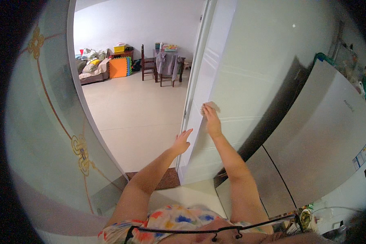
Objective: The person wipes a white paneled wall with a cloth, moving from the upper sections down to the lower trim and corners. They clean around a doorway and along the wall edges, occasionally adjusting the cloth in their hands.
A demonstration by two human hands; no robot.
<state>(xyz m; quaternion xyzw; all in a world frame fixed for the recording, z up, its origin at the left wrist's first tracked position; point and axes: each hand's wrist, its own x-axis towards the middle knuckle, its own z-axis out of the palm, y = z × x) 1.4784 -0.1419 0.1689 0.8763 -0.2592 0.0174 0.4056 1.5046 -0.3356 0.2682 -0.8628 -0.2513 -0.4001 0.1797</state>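
My right hand [212, 117] is closed around a small, pale, rough-looking wad [203, 110], perhaps a scrubber or crumpled cloth. It is against the outer corner of the glossy tiled wall [241, 91], just right of the doorway. Most of the wad is hidden by my fingers. Lower and to the left, my left hand [182, 143] has its fingers stretched out and apart, holding nothing. It is at the white door frame [191, 94]; whether it touches the frame I cannot tell.
At left is a frosted glass door [48, 122] with gold knot patterns. A grey refrigerator [317, 131] stands close on my right. A dark threshold [166, 180] crosses the doorway. Beyond are a sofa [94, 74], foam mats [118, 67], a chair [148, 64] and a cloth-draped chair [167, 65].
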